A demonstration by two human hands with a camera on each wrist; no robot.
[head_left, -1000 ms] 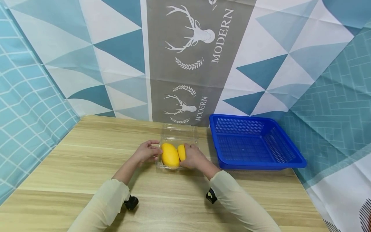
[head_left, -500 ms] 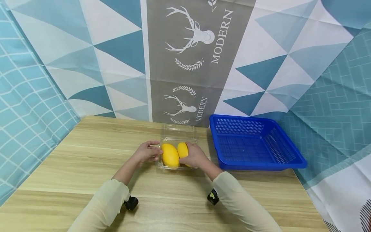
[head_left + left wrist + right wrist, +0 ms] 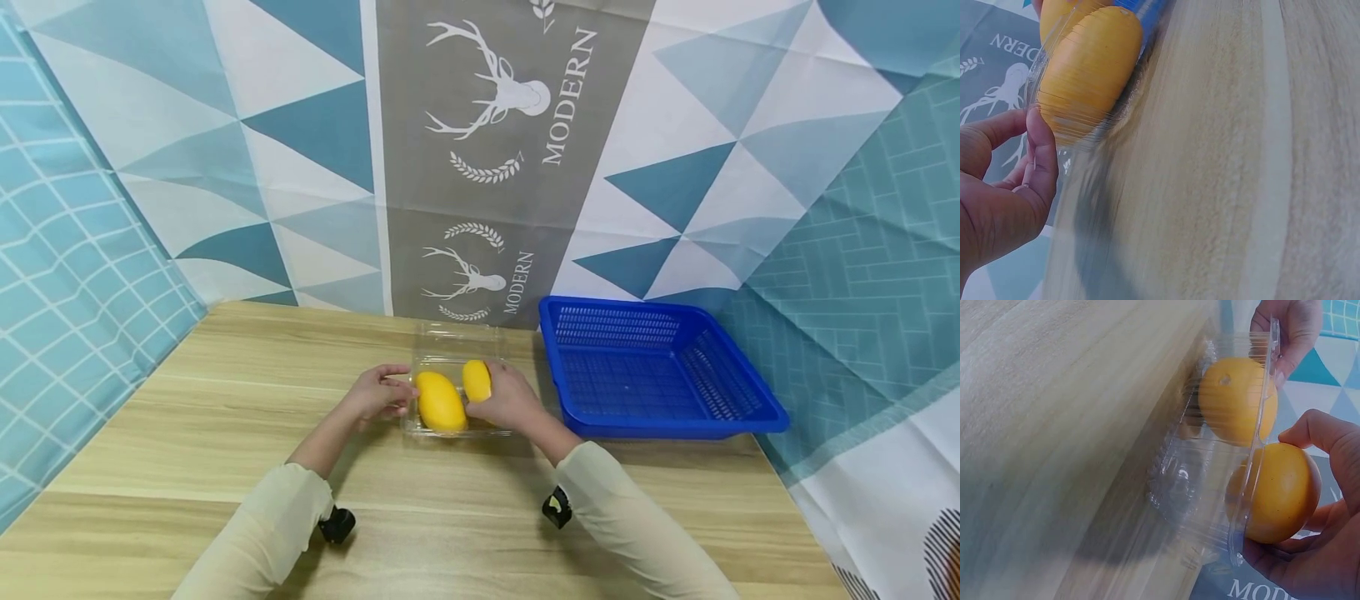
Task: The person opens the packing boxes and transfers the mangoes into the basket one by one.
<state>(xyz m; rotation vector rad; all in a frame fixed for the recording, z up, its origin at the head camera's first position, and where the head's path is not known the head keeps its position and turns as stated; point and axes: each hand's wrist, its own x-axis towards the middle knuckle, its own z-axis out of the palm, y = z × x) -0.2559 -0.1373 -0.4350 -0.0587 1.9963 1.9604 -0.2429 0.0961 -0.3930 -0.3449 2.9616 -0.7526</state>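
A clear plastic clamshell box [image 3: 411,426] stands on the table with its lid [image 3: 459,342] folded back toward the wall. My left hand [image 3: 377,394] pinches the box's left rim between thumb and finger, which the left wrist view shows close up. One yellow mango [image 3: 441,403] lies inside, in the left half. Another mango [image 3: 1288,490] is gripped by my right hand [image 3: 513,402], thumb on one side and fingers on the other. In the right wrist view this mango rises above the box's rim [image 3: 1250,487], its lower part still below rim level. Part of it is hidden behind the hand in the head view.
Right of the box stands a blue plastic basket [image 3: 667,425] with perforated sides, nothing in it. The wood-grain table [image 3: 420,525] ends at a patterned cloth wall [image 3: 322,167] behind. Black wrist cameras [image 3: 337,525] hang under both sleeves.
My right hand has gripped the right mango and raised it a little, turning it and shifting slightly to the right. The left hand has stayed at the box's rim.
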